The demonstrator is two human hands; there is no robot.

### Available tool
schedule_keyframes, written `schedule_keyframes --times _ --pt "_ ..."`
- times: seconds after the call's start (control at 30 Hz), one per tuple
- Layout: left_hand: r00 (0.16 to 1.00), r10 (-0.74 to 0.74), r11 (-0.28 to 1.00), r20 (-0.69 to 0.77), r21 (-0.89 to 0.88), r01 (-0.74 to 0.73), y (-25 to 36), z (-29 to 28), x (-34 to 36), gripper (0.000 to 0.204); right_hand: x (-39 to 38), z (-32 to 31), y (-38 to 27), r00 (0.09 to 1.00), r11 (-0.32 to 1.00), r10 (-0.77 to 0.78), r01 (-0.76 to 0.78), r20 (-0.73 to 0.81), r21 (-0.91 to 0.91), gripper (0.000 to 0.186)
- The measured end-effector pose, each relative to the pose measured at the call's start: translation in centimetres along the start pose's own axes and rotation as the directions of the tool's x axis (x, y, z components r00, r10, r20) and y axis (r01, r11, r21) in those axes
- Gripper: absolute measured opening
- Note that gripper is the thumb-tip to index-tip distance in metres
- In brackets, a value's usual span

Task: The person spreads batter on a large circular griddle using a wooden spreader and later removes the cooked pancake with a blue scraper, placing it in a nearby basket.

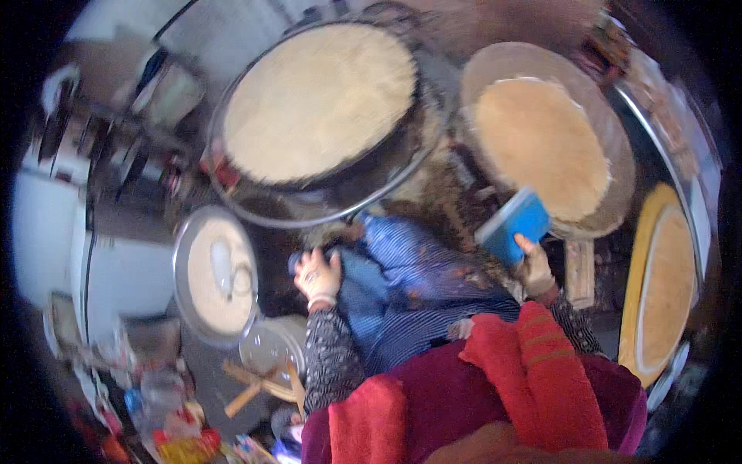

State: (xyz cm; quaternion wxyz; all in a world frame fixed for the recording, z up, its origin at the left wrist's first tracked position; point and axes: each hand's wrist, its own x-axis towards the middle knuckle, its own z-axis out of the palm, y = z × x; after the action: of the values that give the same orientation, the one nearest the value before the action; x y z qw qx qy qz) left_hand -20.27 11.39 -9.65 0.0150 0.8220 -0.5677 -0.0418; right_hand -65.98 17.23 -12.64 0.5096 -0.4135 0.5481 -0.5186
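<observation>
My left hand (317,277) lies on my knee, on blue cloth, its fingers spread and holding nothing. In my right hand (535,267) is a flat blue rectangular block (510,226) with a paler edge; its exact kind does not show. The block is close to the near rim of a wide round basin holding a tan round sheet (541,147). In front of me is a large round griddle covered by a pale, flat round layer (321,100). Left of my left hand stands a metal bowl (182,267) of creamy liquid, with a pale ladle-like tool (222,263) in it.
At the right, a yellow-rimmed round board (632,309) bears another tan sheet. A grey bucket (270,346) stands by my left forearm, with wooden sticks (243,398) beside it. Colourful packages (185,437) lie at the lower left. A white cabinet (127,274) stands farther left.
</observation>
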Motion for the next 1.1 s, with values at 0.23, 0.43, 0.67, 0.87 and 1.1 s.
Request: schedule_keyframes --times 0.23,0.43,0.67,0.87,1.1 --pt "1.000 0.011 0.998 -0.026 -0.057 -0.013 -0.4 1.2 -0.2 0.054 14.0 21.8 -10.8 0.488 0.302 -0.608 0.871 0.626 -0.387 0.031" --pt "0.872 0.117 0.896 -0.475 -0.329 -0.299 -6.8 -2.6 -0.7 0.049 20.3 26.0 -8.7 0.441 -0.036 -0.636 0.803 0.634 -0.594 0.029" --pt "0.920 0.018 0.977 -0.393 -0.187 -0.098 -20.6 -7.8 12.5 0.046 20.0 28.1 -9.7 0.447 -0.026 -0.636 0.803 0.630 -0.596 0.028" --pt "0.961 0.064 0.990 -0.269 0.138 -0.027 -24.1 -6.9 25.4 0.064 20.7 28.1 -10.1 0.378 -0.066 -0.702 0.809 0.603 -0.584 0.025" --pt "0.872 0.488 0.725 -0.033 0.572 -0.383 -22.9 -4.7 32.9 0.044 20.3 27.8 -10.9 0.393 -0.110 -0.651 0.798 0.649 -0.593 0.024"
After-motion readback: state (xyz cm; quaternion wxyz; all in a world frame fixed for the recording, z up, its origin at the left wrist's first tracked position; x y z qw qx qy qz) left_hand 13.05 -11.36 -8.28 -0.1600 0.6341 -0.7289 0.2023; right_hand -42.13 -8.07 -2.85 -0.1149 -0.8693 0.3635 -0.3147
